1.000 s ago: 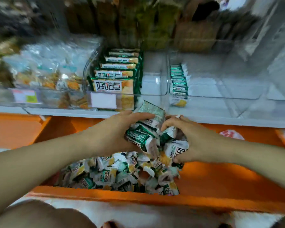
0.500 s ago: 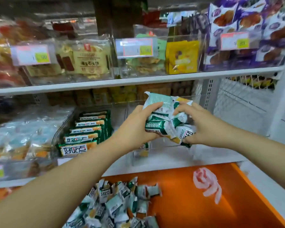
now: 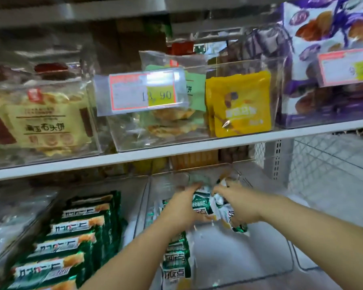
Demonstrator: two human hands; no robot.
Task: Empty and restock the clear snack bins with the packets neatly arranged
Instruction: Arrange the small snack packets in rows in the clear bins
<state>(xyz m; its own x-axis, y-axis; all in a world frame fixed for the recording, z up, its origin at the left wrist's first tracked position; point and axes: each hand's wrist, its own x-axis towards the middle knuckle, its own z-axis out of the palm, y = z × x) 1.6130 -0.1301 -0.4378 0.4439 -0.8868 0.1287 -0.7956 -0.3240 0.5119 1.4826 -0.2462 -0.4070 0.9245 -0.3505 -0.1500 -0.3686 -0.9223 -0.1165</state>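
Note:
A bundle of small green-and-white snack packets (image 3: 203,203) is pressed between my left hand (image 3: 181,204) and my right hand (image 3: 237,200). Both hands reach deep into a clear bin (image 3: 249,248) on the lower shelf. Along that bin's left wall stands a short row of the same packets (image 3: 175,258). The rest of the bin floor is bare. A neighbouring clear bin on the left holds a neat row of larger green-and-white packets (image 3: 71,243).
The white shelf board (image 3: 176,155) above carries clear bins with a price tag (image 3: 143,92), yellow pouches (image 3: 239,105), biscuit bags (image 3: 44,120) and purple bags (image 3: 333,38). A grey slotted upright (image 3: 278,160) and wire mesh stand to the right.
Both hands lifted the packet bundle from the orange tray's pile up and forward into the clear bin on the shelf. The view rose; the tray is out of frame.

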